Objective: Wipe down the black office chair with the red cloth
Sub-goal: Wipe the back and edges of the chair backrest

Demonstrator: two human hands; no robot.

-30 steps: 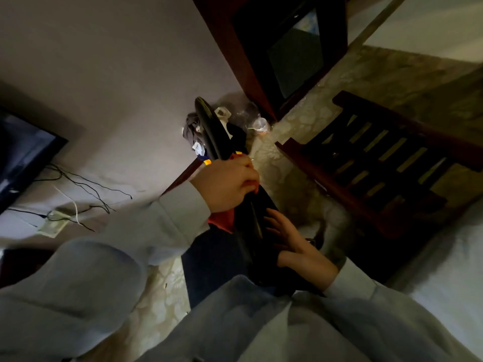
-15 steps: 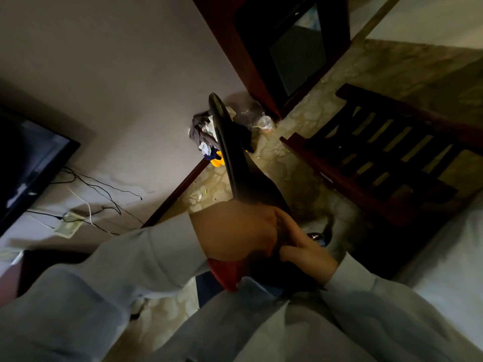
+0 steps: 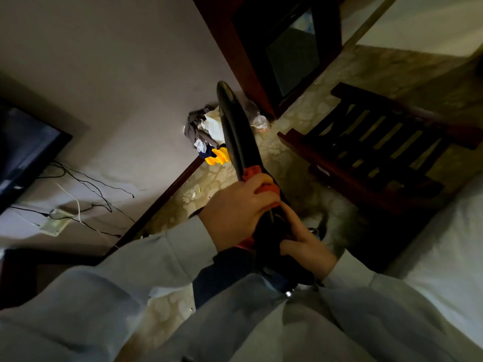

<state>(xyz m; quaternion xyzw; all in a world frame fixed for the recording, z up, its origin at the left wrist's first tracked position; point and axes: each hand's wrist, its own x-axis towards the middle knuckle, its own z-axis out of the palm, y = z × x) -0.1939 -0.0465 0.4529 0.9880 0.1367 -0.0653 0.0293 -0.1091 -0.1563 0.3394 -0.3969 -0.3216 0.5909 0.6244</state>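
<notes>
Red cloth (image 3: 257, 173) in left hand (image 3: 235, 212), against chair (image 3: 232, 126)

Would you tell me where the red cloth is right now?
Mid-frame in the head view, the red cloth is gripped in the left hand against the edge of the black office chair, just above the right hand.

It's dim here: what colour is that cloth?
The cloth is red, best seen in the head view.
</notes>
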